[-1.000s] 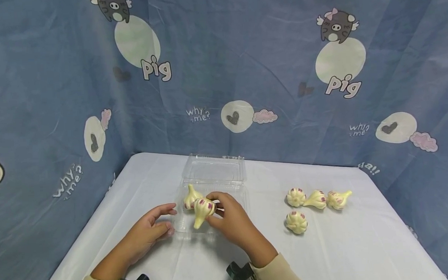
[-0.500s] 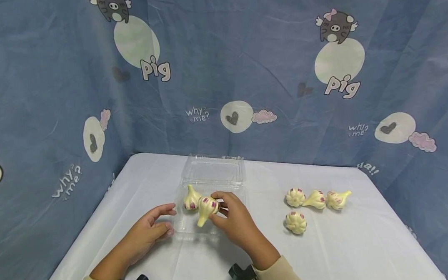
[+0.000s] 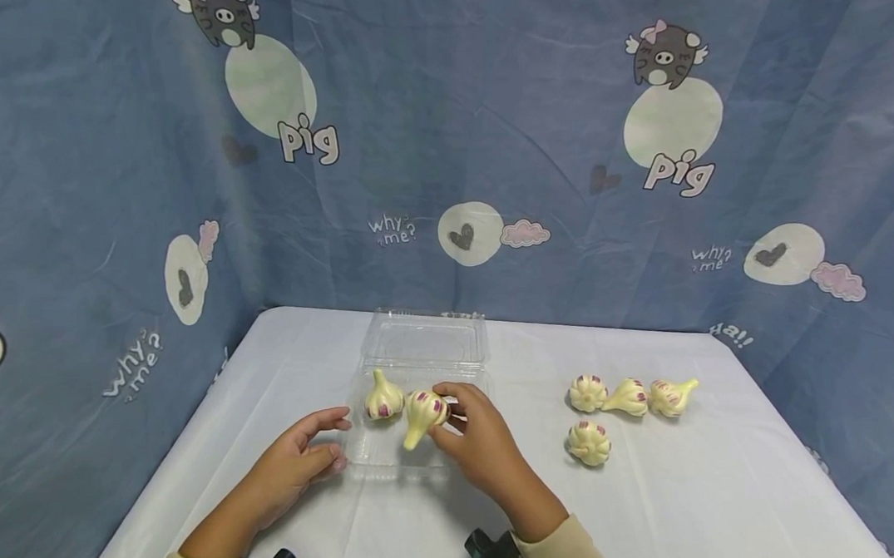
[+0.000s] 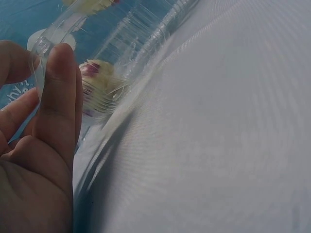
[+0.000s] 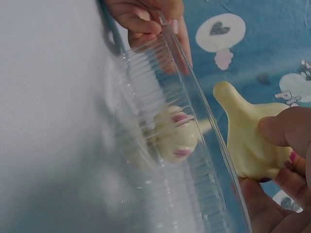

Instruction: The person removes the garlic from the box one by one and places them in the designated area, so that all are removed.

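I am watching from far off, and with my right hand (image 3: 480, 436) I am holding a garlic bulb (image 3: 425, 411). My thumb and fingers are curling round its fat part, spread about as wide as the bulb. It is hanging over the clear box (image 3: 383, 454), just left of that hand, and its stem is tipping down. With my left hand (image 3: 297, 456) I am pinching the left side of the box, thumb and finger close together on the thin plastic. Just right of this hand, a second garlic (image 3: 383, 398) is standing inside the box, stem up. The see-through lid (image 3: 423, 340) is lying folded back, ahead of both hands. Well to the right of my right hand, four more garlics (image 3: 629, 397) are sitting on the white desk (image 3: 652, 503): three are making a close row, and one is sitting nearer. Ahead of everything, a blue cloth (image 3: 409, 89) with pigs on it is hanging.
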Motion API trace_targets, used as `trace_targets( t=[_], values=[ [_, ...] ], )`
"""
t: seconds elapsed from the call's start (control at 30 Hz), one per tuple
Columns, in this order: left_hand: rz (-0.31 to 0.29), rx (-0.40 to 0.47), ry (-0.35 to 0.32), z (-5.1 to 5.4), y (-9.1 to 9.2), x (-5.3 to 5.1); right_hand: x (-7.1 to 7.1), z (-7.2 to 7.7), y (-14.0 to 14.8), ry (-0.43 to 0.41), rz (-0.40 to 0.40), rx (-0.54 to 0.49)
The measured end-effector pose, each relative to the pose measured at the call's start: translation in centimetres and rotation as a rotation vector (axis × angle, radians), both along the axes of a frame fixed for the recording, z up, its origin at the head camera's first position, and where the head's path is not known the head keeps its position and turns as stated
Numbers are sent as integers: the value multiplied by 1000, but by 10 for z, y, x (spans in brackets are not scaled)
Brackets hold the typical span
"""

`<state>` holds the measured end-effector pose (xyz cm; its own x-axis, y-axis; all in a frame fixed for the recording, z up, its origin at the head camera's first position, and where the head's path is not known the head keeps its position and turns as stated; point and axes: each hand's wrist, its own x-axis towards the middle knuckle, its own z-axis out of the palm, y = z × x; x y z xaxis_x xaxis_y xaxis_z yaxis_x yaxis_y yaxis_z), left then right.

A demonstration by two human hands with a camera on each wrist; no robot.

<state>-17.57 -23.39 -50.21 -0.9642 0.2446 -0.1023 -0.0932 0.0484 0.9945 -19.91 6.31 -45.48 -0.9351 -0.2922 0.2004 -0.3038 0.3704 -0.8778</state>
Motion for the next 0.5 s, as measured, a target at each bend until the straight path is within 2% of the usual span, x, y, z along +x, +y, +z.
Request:
trace_targets(
  t=[0.23,0.5],
  values=[
    [0,-7,4,1,1,-2,1,-1,7,44,-11,-13],
    [21,-19,-6,0,1,-3,4,-1,14,45,-16,-27]
  ],
)
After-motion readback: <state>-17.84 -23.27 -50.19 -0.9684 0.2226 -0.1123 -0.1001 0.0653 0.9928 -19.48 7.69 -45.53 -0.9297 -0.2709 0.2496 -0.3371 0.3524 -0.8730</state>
